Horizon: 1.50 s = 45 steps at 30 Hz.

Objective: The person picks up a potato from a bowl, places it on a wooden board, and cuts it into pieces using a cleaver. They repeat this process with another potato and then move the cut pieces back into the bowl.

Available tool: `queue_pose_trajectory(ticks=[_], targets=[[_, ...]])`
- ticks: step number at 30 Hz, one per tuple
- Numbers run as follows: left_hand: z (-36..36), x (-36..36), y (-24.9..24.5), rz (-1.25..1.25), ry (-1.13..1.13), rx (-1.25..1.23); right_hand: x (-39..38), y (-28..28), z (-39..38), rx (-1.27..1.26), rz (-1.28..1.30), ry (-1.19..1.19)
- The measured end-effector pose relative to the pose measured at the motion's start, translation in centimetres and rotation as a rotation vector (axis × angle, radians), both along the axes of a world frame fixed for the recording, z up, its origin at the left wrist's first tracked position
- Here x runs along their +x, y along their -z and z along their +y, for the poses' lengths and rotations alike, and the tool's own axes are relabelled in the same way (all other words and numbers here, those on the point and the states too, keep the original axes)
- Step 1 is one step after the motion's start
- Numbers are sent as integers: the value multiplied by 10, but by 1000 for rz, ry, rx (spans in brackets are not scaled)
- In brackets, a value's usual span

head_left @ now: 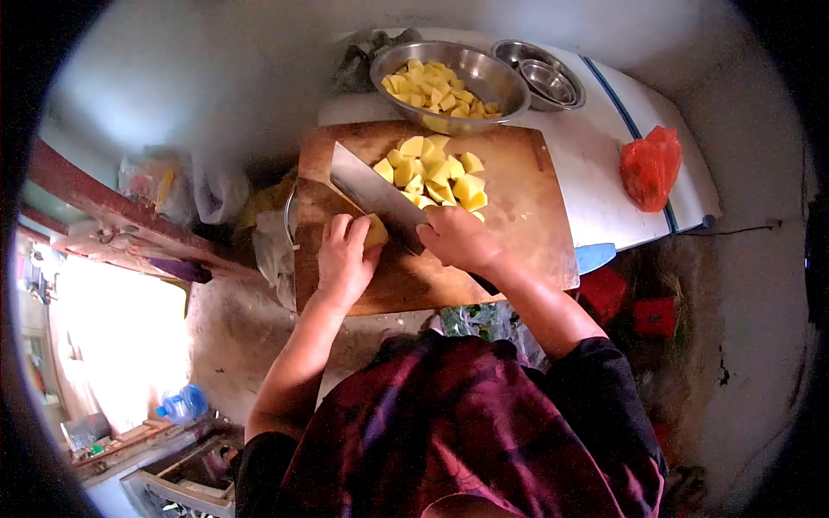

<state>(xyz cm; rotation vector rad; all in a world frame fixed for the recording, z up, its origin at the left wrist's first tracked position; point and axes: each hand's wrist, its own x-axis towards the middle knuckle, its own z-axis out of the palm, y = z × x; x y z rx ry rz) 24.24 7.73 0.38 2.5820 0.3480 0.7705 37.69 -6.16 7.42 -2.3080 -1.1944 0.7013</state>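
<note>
My right hand is closed round the handle of a cleaver, whose broad blade slants up to the left over the wooden cutting board. Curled fingers of my left hand grip a potato piece close beside the blade's lower left side. Peeled yellow potato chunks lie in a heap just beyond the blade. The cleaver's handle is mostly hidden by my right hand.
Behind the board stands a large steel bowl with more potato chunks in it. Smaller steel bowls are nested to its right. A red plastic bag rests on the white surface, and something blue sticks out beside the board.
</note>
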Motion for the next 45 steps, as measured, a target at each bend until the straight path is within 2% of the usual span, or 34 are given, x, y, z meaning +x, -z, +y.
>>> queue_pose_trajectory(ticks=[3,6,8,12,15,18,19,20,22,25,28,34,37,38,40,43,45], targets=[[14,-3,-1,20,99,77,-5,1,-11,136,-379,-21],[15,-8,-4,96,108,89,-13,-22,-13,-9,-510,-143],[15,-9,-7,165,109,2,-14,-27,-10,24,-469,-156],[14,-8,-13,24,110,115,-15,-23,-1,13,-513,-224],[13,-11,-10,26,93,116,-14,2,17,-14,-566,-260],[17,-7,-2,25,64,119,-14,34,32,64,-659,-284],[16,-6,-1,5,45,117,-13,29,31,57,-540,-233],[13,-7,1,-10,32,111,-6,31,29,-29,-572,-263],[9,-2,2,-30,-9,79,-1,22,17,168,-312,-57],[-3,1,4,-51,-117,68,-6,3,4,218,-332,-15],[-9,4,8,-67,-116,-19,-14,-23,-5,138,-268,-10],[-11,2,4,-70,-127,-3,-12,-10,-2,102,-222,-14],[-10,1,7,-76,-109,-9,-10,0,15,-3,42,-6],[-10,1,7,-76,-101,-21,-10,21,19,79,-154,-26],[-9,2,3,-97,-79,-22,-6,27,21,18,-356,-198],[-1,-1,4,-80,23,15,-3,11,17,-10,-141,3],[11,-2,3,-43,85,73,-1,10,12,86,-315,-5]])
